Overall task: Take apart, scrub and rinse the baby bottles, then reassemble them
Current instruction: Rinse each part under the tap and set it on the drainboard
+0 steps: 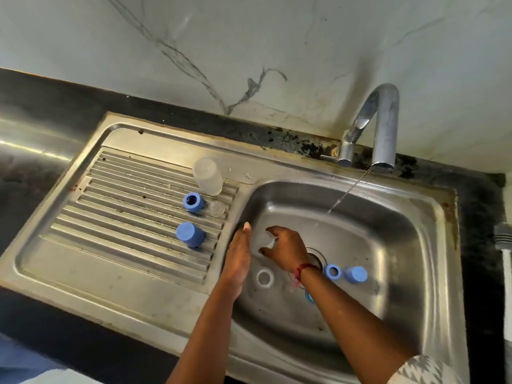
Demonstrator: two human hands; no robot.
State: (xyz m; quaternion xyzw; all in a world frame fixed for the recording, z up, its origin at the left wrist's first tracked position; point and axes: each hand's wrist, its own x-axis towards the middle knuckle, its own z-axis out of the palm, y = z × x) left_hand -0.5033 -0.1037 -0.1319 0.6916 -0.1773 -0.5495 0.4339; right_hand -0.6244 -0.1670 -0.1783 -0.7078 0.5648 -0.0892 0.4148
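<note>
Judging from how the parts lie, both bottles are already taken apart, and I think the work is now in the scrub-and-rinse part. Nothing is put together again yet.

On the draining board (83, 245) stand one clear bottle (207, 176), a blue ring (193, 202) with a small clear teat (216, 208) just beside it, and a blue cap (190, 234). These look set aside, but I cannot be sure they are washed. This bottle seems empty.

The second bottle (263, 241) is inside the basin (401, 245), near its left wall, blurred and hard to see. The right hand (286, 249) has its fingers curled around it. The left hand (238, 253) is flat, with fingers straight and pressed together, just beside this bottle; whether it touches it, I cannot tell.

On the basin floor, near the drain, lie a whitish round piece (265, 277), a second blue ring (332, 271) and a second blue cap (355, 274). The tap (371, 128) gives a thin stream of water (349, 189), which falls apart from both hands.
</note>
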